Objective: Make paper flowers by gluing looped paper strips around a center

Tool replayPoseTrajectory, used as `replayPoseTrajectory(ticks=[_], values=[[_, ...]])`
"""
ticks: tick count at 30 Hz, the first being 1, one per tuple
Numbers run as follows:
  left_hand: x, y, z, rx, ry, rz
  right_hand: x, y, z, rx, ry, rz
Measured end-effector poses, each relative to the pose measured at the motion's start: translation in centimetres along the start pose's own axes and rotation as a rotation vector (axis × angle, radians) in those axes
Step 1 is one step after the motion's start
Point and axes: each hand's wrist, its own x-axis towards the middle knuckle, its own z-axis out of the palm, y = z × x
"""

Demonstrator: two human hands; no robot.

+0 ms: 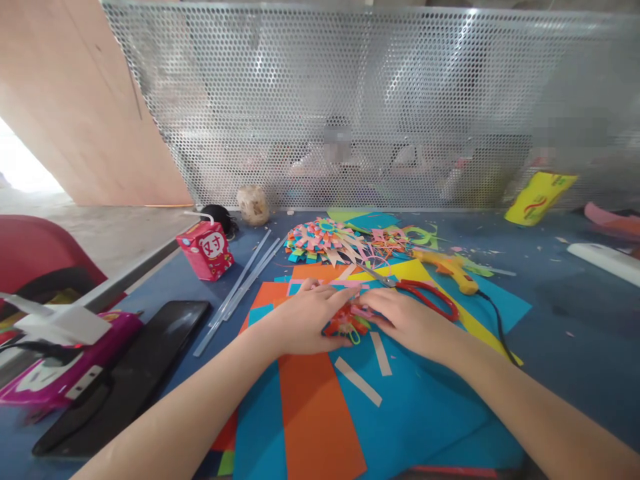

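A small red-orange piece of curled paper strips (pixel 346 324) sits between my two hands over the blue paper sheets (pixel 420 420). My left hand (pixel 313 319) curves around it from the left, thumb low and fingers along the top. From the right, my right hand (pixel 407 321) pinches a pink paper strip (pixel 361 311) at the piece's edge; its fingertips are partly hidden. Two pale paper strips (pixel 358 381) lie just below. Red-handled scissors (pixel 431 297) rest beyond my right hand. An orange sheet (pixel 320 413) runs under my left wrist.
A multicoloured fringed paper pile (pixel 325 240) and a yellow glue gun (pixel 447 270) with a black cord lie farther back. To the left are clear glue sticks (pixel 240 290), a red drink carton (pixel 206 251), a black phone (pixel 125 373) and a power strip (pixel 70 380). A perforated metal panel (pixel 350 100) stands behind.
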Motion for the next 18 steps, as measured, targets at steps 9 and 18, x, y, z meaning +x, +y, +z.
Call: replayPoseTrajectory(ticks=[9, 18], values=[[-0.2, -0.5, -0.2, -0.037, 0.042, -0.009, 0.0, 0.5, -0.4, 0.010, 0.121, 0.012], [-0.3, -0.2, -0.6, -0.076, 0.059, -0.010, 0.2, 1.1, -0.2, -0.056, 0.185, 0.064]])
